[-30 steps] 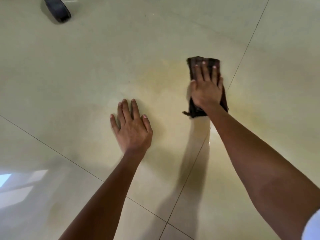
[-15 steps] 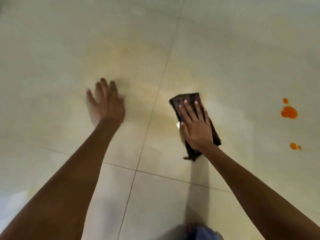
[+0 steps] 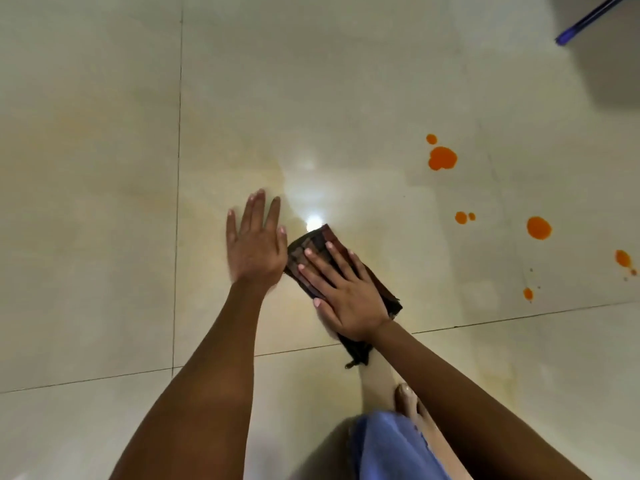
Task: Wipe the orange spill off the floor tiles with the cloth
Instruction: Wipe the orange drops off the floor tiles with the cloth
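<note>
Dark, folded cloth point(image 3: 313, 251) lies flat under my right hand point(image 3: 346, 299), fingers spread and palm pressing down so the whole pad bears on the tile point(image 3: 346, 98); nothing is gripped, only pinned. My left hand point(image 3: 254, 244) is open too, fingers together, just beside the cloth's near-left edge; whether it rests on the floor to prop me or hovers, I cannot tell. The spill point(image 3: 442, 158) sits well to the right: one big blot, smaller drops point(image 3: 539, 227) trailing toward the grout line point(image 3: 519, 317). Nothing blocks the way there. A blue rod point(image 3: 588, 19) lies far off at the top corner, my foot point(image 3: 407, 398) and blue trouser leg point(image 3: 391, 445) below.
</note>
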